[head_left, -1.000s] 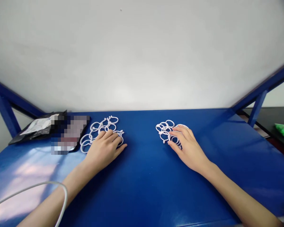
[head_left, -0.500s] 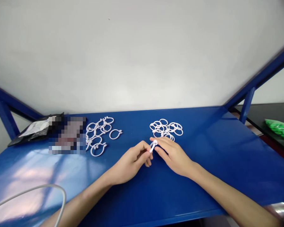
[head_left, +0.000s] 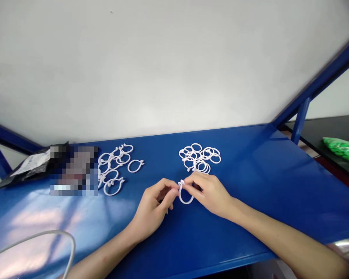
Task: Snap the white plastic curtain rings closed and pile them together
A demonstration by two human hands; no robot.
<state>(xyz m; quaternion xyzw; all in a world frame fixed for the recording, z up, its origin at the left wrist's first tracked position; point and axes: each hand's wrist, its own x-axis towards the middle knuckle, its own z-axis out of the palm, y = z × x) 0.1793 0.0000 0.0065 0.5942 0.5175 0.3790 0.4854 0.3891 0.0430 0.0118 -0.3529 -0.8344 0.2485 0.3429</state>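
A white plastic ring, which looks like a snap curtain ring, hangs between my hands above the table, its knobbed clasp at the top. My left hand has thumb and forefinger closed at the ring's left side. My right hand pinches it near the clasp, and the fingers cover part of its right side. Beyond my right hand lies a pile of white rings, most looking closed. To the left a second group of white rings lies loose, several with open ends and small knobs.
The blue table meets a pale wall. At the left lie a black plastic package and a blurred-out flat item. A white cable curves at lower left. A green bag rests on a dark surface at right.
The ring between my hands has turned from nearly edge-on to showing its round loop. My hands have shifted slightly down and left in view, and the camera view has moved a little.
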